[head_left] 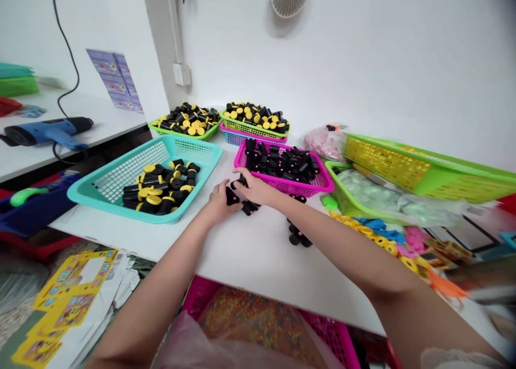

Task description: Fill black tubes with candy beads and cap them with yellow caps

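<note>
My left hand [219, 201] is closed around a small black plastic part [231, 196] just above the white table [242, 250]. Close beside it, the fingers of my right hand [256, 189] curl over another black part [241, 181]. Below the hands lie loose black parts [250, 207], some marked with a pink dot. More black pieces [298, 234] rest on the table, partly covered by my right forearm. Just behind my hands stands a magenta basket [322, 183] full of similar black parts.
A turquoise basket [88, 194] at the left holds yellow-capped black pieces. Farther back are green baskets [213, 135] of the same pieces. On the right, a green basket [435, 178] stands near bags and colourful small items. A blue heat gun [52, 132] lies on the side table.
</note>
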Demonstrator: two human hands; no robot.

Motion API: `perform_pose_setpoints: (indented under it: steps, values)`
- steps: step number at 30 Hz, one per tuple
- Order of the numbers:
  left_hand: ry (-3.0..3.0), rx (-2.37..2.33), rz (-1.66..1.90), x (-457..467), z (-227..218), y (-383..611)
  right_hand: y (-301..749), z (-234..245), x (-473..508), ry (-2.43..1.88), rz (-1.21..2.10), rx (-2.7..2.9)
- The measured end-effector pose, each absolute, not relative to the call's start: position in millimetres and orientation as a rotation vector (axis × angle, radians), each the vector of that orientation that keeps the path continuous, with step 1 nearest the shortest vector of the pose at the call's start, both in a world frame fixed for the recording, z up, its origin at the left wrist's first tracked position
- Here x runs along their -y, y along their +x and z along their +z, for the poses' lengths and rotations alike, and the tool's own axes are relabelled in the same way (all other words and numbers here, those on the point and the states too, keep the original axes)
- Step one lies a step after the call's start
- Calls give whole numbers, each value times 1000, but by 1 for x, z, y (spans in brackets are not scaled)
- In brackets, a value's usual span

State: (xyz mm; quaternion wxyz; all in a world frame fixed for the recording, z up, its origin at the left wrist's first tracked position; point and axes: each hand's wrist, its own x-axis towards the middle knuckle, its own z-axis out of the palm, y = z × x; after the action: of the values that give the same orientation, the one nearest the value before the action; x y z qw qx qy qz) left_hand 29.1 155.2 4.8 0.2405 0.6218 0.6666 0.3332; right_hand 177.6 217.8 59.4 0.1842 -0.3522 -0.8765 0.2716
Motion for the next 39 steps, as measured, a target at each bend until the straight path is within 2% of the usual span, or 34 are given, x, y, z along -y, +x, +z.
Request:
perform_pose_setpoints:
  steps: [4, 9, 16, 19, 24, 32, 39]
  values:
    - [1852, -1959, 850, -150, 7, 37, 186, 57, -217, -1030, 944, 2334]
    - [2098, -1824, 907, -154, 15, 43, 190, 54, -214, -934, 1207, 2171]
    - [2090, -1694, 1069, -151, 25, 41, 217, 84, -210, -996, 1170, 2066]
    - [2052, -1572, 1148, -150, 31, 49, 239, 94, -206, -1047, 1312, 2026]
    - [2192, -1471, 869, -172, 44, 75, 264, 86, -202, -1090, 1630, 1875]
    - [2182, -1525, 614, -209, 31, 107, 287, 89, -183, -808, 1533, 1733]
    - [2156, -1478, 674, -200, 49, 107, 308, 96, -168, -742, 1526, 1637]
